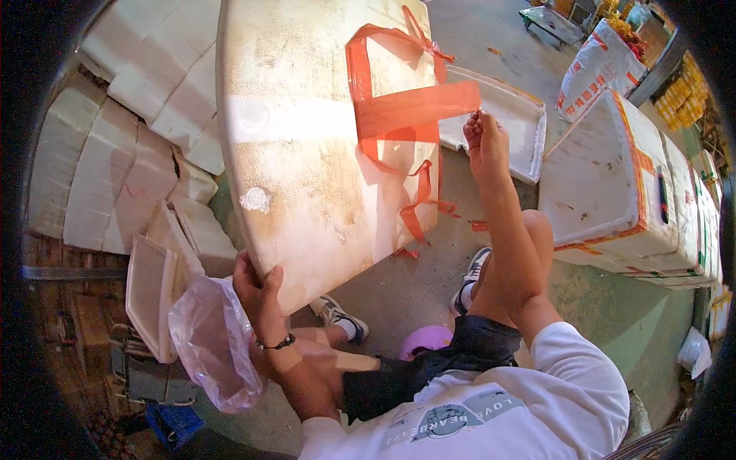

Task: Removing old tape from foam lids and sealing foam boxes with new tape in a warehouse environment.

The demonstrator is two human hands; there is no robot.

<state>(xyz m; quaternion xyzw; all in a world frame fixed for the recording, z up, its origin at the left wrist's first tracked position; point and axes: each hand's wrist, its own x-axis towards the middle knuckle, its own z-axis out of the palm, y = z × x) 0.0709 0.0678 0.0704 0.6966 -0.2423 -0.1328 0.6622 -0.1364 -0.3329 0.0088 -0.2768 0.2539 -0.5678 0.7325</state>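
Note:
A large white foam box (pixel 299 190) with brown stains stands tilted before me. My left hand (pixel 259 293) grips its lower left corner, thumb on the near face. Strips of red adhesive tape (pixel 397 112) cling to the box's right part, some loose and curled. Between the fingertips of my right hand (pixel 486 141) is the end of one wide tape strip, pulled taut and lifted off the face towards the right. More torn tape (pixel 422 213) dangles from the box's lower right edge. The box's far side is hidden.
Foam boxes (pixel 109 172) are stacked on the left, with a plastic bag (pixel 215 345) near my left arm. To the right lie a foam lid (pixel 506 123) and an open foam box (pixel 592 172); a dark-handled tool (pixel 663 198) rests on the box's side. A pink object (pixel 425 340) sits between my legs.

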